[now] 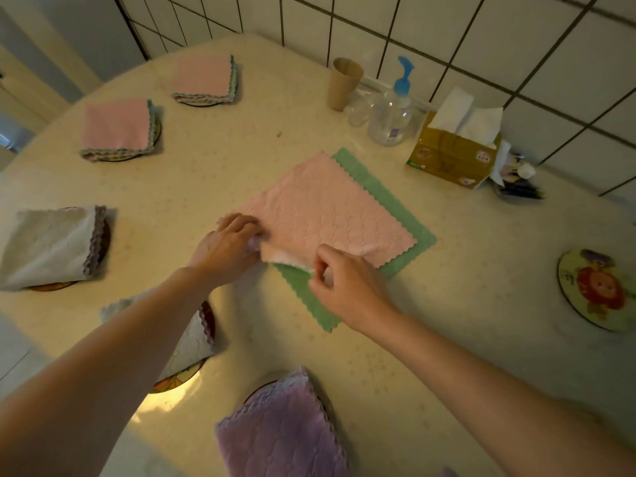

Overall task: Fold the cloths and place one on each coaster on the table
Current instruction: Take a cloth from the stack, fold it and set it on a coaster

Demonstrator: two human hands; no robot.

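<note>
A pink cloth (pixel 327 208) lies spread over a green cloth (pixel 402 215) in the middle of the table. My left hand (pixel 229 247) pinches the pink cloth's near-left corner. Beside it, my right hand (pixel 344 284) pinches the near edge, lifting it off the green cloth. Folded cloths lie on coasters: two pink ones (pixel 118 127) (pixel 203 77) at the far left, a grey one (pixel 51 246) at the left, another grey one (pixel 186 346) partly hidden under my left forearm, and a purple one (pixel 278 432) near me. A bare flowered coaster (pixel 599 290) lies at the right.
By the tiled wall stand a paper cup (pixel 344 82), a clear pump bottle (pixel 390 115) with a blue top, a tissue box (pixel 451 153) and some small items (pixel 516 180). The table's rounded edge runs along the left side.
</note>
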